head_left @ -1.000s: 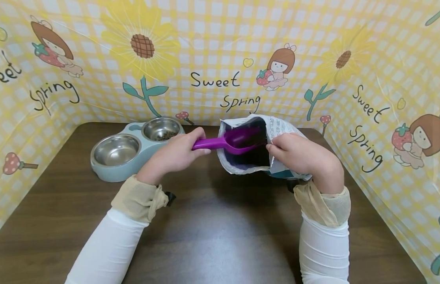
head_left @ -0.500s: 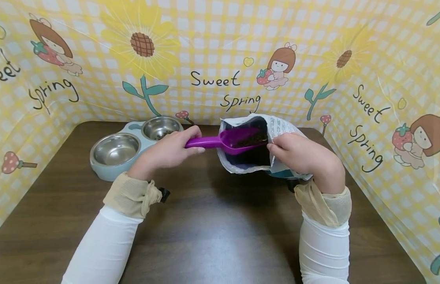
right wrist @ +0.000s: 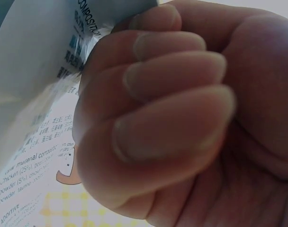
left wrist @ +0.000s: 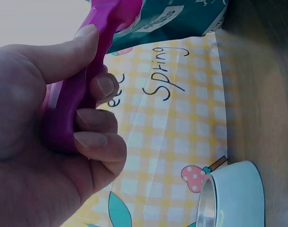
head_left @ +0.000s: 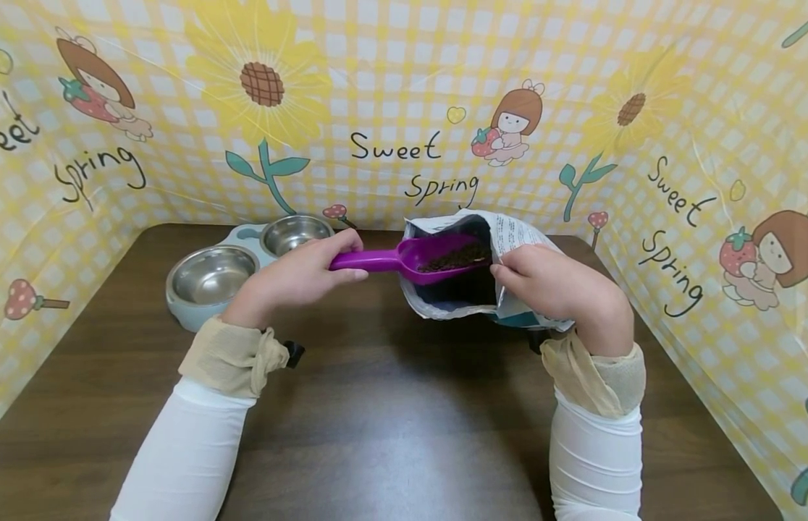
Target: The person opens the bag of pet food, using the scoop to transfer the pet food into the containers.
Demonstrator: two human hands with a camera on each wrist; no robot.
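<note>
Purple plastic scoop (head_left: 417, 259), 1 only, long handle, bowl loaded w/ dark brown kibble (head_left: 457, 256), held at the mouth of the feed bag (head_left: 508, 239) nr the desk's (head_left: 391, 420) far edge, right of centre. Left hand (head_left: 293, 278) grasps the handle, fingers curled round it (clear in left wrist view (left wrist: 82, 109)). Right hand (head_left: 547, 282) pinches the bag's open rim, fingers clenched on the paper (right wrist: 54, 75). 1 bag, white/teal; print reads "Chicken (25%)", "ADDITIVE", rest too blurred. 1 pale-blue feeder (head_left: 247, 235) w/ 2 steel bowls (head_left: 211, 275), far-left part of desk. Backdrop (head_left: 404, 108) writing: "Sweet Spring", repeated.
</note>
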